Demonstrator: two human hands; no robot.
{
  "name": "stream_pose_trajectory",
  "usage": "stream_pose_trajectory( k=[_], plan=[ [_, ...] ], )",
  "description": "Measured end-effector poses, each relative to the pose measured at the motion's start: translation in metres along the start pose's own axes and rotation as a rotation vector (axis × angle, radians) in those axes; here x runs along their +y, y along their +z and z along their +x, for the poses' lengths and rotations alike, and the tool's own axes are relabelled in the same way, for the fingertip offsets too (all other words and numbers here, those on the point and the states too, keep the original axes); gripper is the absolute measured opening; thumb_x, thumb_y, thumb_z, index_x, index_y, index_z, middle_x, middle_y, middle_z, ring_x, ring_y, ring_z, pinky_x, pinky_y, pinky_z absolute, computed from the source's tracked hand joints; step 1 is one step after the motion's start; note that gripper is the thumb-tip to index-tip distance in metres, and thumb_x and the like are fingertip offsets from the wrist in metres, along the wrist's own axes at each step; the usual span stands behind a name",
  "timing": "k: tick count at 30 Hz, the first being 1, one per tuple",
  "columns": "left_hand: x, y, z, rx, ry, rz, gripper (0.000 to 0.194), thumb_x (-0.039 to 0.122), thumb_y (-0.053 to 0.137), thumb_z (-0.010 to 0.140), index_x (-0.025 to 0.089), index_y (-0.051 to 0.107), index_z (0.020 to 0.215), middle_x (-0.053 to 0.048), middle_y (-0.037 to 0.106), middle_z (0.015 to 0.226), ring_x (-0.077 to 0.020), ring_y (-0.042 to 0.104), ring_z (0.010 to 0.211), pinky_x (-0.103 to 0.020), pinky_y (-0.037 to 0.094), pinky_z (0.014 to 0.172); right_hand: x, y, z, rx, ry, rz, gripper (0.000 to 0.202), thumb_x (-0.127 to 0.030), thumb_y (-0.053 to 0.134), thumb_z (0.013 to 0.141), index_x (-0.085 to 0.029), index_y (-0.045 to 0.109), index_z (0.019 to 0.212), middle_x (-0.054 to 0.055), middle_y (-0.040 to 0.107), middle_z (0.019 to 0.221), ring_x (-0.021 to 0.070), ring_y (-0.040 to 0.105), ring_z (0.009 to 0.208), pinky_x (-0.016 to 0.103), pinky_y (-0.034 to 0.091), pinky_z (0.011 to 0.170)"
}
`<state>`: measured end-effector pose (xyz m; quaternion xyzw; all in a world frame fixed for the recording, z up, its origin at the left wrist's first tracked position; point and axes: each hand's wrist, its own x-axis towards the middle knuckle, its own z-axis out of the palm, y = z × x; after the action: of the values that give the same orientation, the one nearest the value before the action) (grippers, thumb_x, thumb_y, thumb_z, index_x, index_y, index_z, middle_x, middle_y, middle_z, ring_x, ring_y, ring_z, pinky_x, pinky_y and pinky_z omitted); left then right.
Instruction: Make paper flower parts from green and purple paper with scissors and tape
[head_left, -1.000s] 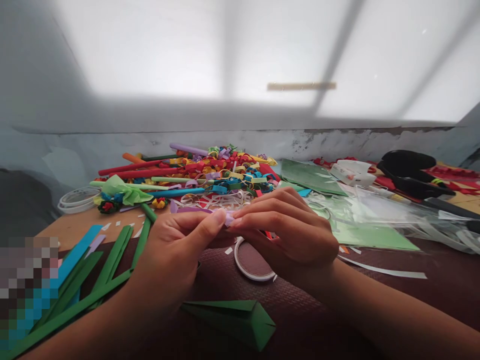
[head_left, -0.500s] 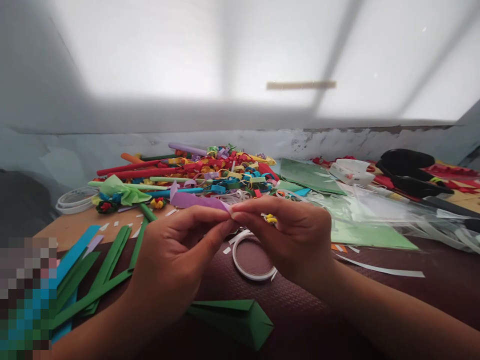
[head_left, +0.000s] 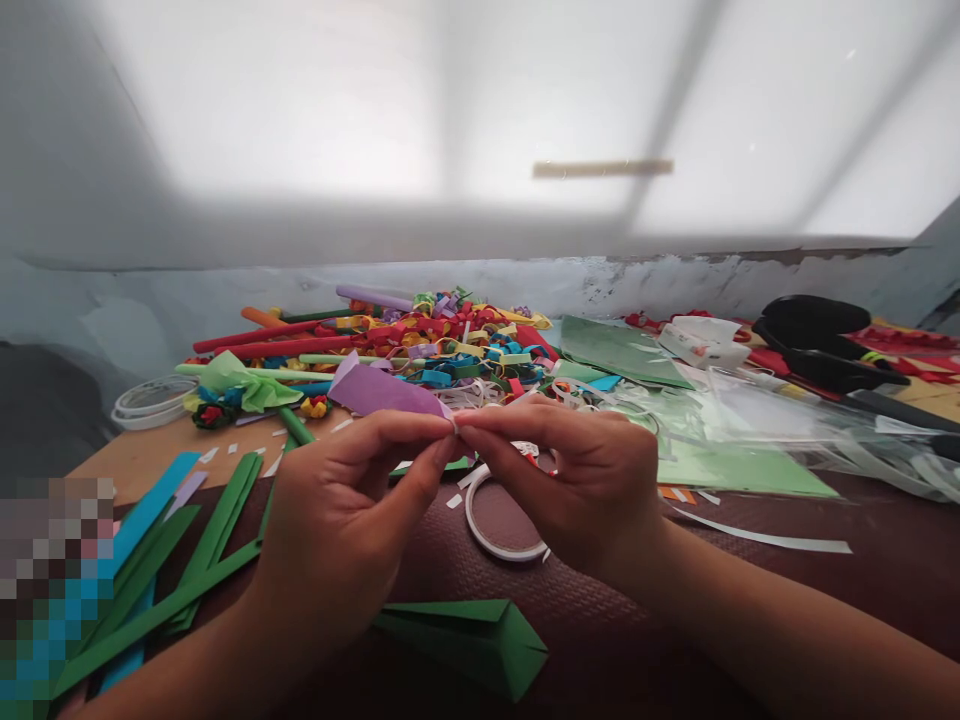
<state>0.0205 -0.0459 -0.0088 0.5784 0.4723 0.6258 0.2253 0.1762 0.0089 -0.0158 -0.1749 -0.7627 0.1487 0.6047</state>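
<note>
A purple paper strip (head_left: pixel 386 388) rises up and leftward from the fingertips of both hands. My left hand (head_left: pixel 345 510) pinches its lower end between thumb and forefinger. Right beside it, the thumb and forefinger of my right hand (head_left: pixel 589 475) close on the same end, and a small whitish bit shows there. The fingers cover the exact join. Behind my right fingers lies a white ring-shaped tape roll (head_left: pixel 472 510), partly hidden. Below the hands is a folded dark green paper shape (head_left: pixel 480 640) on the dark brown table surface (head_left: pixel 600 640).
Green paper strips (head_left: pixel 221 535) and a blue strip (head_left: pixel 161 505) lie at the left. Colourful paper chains and rolled tubes (head_left: pixel 420 335) are heaped at the back. White tape rolls (head_left: pixel 154 402), light green sheets (head_left: pixel 765 470), a tissue pack (head_left: pixel 701 342) and a black object (head_left: pixel 817 340) surround the area.
The purple strip has tilted upward, turning a broader face toward me. Both hands have shifted slightly left and stay pinched together at its end.
</note>
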Motion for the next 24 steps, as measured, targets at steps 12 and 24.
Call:
stream_pose_trajectory(
  k=[12, 24],
  plan=[
    [-0.0044, -0.0042, -0.0030, 0.005, 0.219, 0.240, 0.007, 0.024, 0.074, 0.084, 0.028, 0.076, 0.088, 0.007, 0.078, 0.080, -0.0105, 0.071, 0.069, -0.017, 0.056, 0.065, 0.0014, 0.0006, -0.0012, -0.017, -0.046, -0.060, 0.014, -0.010, 0.073, 0.086, -0.019, 0.078, 0.095, -0.001, 0.081, 0.088, 0.0139, 0.076, 0.071, 0.026, 0.059, 0.070],
    [-0.0038, -0.0056, 0.0000, -0.002, 0.310, 0.359, 0.008, 0.022, 0.070, 0.086, 0.029, 0.074, 0.089, 0.009, 0.076, 0.079, -0.0094, 0.070, 0.069, -0.017, 0.057, 0.068, -0.0003, -0.0031, 0.0000, -0.080, -0.144, -0.163, 0.012, -0.010, 0.070, 0.088, -0.014, 0.077, 0.096, 0.003, 0.081, 0.090, 0.0145, 0.077, 0.074, 0.025, 0.057, 0.071]
  ],
)
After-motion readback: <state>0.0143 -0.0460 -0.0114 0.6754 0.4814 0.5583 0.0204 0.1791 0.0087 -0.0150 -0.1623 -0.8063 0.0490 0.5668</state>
